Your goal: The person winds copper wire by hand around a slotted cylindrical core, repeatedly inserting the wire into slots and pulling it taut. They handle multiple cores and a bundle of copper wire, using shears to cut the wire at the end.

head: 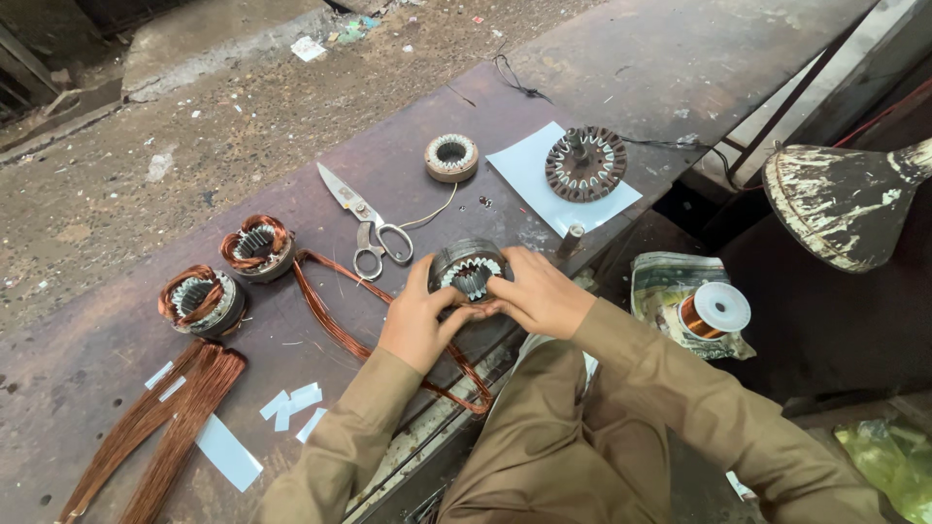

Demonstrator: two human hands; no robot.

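Two bare hands, the left hand and the right hand, close their fingers around one round grey metal motor stator at the near edge of a dark worn table. To the left lie two stators wound with copper wire, two bundles of loose copper wire and several white paper strips. Beyond the hands lie one pair of steel scissors, one small pale wound ring, and one dark toothed stator on one white sheet.

The dark, worn surface carries scissors. Left of the scissors sit two copper-wound stators; beyond the scissors, a tape roll and a white sheet. Copper wire bundles and paper slips lie nearer.
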